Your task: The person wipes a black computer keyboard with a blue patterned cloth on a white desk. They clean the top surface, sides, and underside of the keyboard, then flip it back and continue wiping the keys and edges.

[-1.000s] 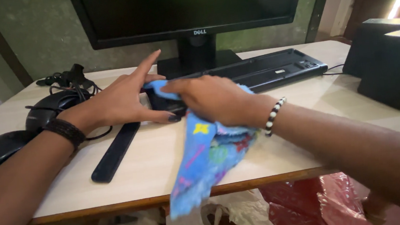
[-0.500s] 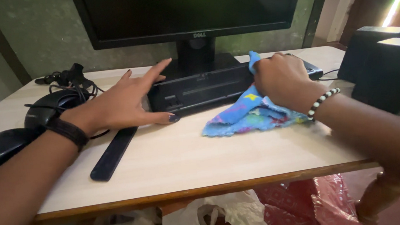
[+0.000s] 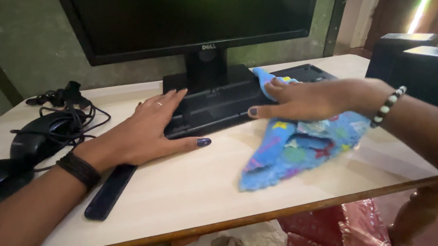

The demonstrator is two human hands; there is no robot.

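Note:
My left hand [image 3: 147, 131] lies flat, fingers spread, on the left end of a black keyboard [image 3: 212, 108] that rests upside down on the desk. My right hand [image 3: 306, 100] presses a blue patterned cloth [image 3: 299, 145] against the keyboard's right part, fingers stretched over the cloth. The cloth trails down onto the pale wooden desk [image 3: 193, 187] toward the front edge. A dark band sits on my left wrist, a black-and-white bead bracelet on my right.
A black monitor [image 3: 195, 15] stands behind the keyboard. A black mouse with tangled cables [image 3: 48, 134] lies at the left, a flat black bar [image 3: 111, 191] beside my left wrist. Black speakers [image 3: 423, 65] stand at the right. Bags sit below the desk.
My right hand slid the cloth from the keyboard's left end to its right, then back toward the middle. My left hand moved further onto the keyboard. The view shifted closer.

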